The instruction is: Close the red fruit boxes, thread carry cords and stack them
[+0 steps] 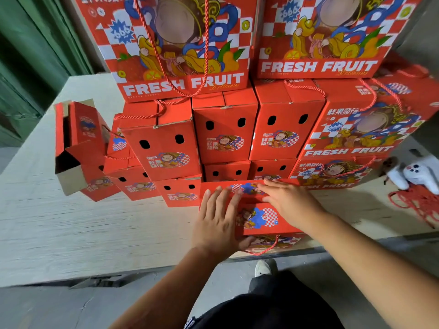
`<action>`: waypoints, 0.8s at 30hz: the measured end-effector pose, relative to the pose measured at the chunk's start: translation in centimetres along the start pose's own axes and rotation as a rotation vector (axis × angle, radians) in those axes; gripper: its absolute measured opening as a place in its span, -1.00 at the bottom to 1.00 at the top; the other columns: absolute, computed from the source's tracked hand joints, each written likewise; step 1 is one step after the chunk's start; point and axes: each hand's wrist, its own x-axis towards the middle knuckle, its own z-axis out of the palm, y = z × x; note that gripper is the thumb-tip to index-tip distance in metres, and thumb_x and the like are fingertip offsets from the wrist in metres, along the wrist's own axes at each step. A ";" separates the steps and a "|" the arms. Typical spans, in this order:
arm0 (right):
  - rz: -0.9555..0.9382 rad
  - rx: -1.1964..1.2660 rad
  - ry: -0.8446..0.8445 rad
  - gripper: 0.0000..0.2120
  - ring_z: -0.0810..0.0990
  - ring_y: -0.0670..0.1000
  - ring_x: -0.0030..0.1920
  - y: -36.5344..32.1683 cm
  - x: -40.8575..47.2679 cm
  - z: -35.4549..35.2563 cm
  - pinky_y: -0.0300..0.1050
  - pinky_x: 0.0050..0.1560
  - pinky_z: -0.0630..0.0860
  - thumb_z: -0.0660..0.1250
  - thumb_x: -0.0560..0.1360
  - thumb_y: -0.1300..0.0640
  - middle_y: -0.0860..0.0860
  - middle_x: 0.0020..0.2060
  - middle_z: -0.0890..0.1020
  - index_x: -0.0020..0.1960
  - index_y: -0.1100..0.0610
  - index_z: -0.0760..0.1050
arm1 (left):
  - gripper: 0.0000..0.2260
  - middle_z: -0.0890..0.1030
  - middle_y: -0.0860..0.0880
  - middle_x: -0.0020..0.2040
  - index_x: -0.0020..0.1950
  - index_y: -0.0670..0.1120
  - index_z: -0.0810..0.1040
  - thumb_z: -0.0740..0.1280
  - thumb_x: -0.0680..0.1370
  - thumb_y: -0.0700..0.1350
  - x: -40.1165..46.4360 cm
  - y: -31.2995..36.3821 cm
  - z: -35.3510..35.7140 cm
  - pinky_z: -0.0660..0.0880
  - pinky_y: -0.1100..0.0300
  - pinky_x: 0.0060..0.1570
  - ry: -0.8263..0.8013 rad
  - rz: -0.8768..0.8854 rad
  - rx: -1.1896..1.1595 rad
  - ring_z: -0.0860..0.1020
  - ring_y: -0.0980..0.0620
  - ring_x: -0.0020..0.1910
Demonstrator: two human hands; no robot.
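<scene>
Many corded boxes (225, 129) stacked at centre; left hand (217, 224), right hand (288, 203) flat, fingers straight, pressing near box (257, 217) shut; open box (76, 148) at left unfinished.

Red fruit boxes (164, 148) showing red-and-white checks, blue swirls, yellow figures and white lettering; twisted red cords (413, 205) lying on a pale beige desk (95, 229).

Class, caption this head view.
Both hands press flat on a red fruit box before stacked boxes.
</scene>
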 end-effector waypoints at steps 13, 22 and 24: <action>0.177 0.106 -0.039 -0.21 -0.30 -0.04 0.63 -1.5 -0.7 0.9 -0.01 0.59 -0.24 -0.17 0.60 -0.43 -0.07 0.64 -0.27 0.67 -0.03 -0.21 | -0.14 -0.15 0.06 0.69 0.73 0.03 0.00 -0.11 0.57 0.53 1.2 -1.7 -0.8 -0.34 0.04 0.62 -0.204 -0.070 -0.213 -0.22 0.04 0.69; 0.157 0.046 -0.176 -0.23 -0.36 0.08 0.63 -4.3 0.6 3.8 0.04 0.57 -0.34 -0.06 0.66 -0.28 0.06 0.62 -0.36 0.66 0.08 -0.31 | -0.30 -0.08 0.09 0.71 0.73 0.03 0.03 -0.12 0.67 0.37 2.1 -2.7 -1.1 -0.34 -0.06 0.60 -0.246 -0.272 -0.360 -0.20 -0.02 0.70; 0.039 -0.017 -0.111 -0.22 -0.32 0.10 0.64 -7.4 1.5 4.9 0.01 0.54 -0.39 0.03 0.64 -0.15 0.06 0.63 -0.32 0.66 0.08 -0.32 | -0.31 -0.02 0.16 0.69 0.72 0.07 0.07 -0.15 0.65 0.37 1.9 -2.7 -1.0 -0.33 0.07 0.60 -0.158 -0.287 -0.486 -0.14 0.09 0.69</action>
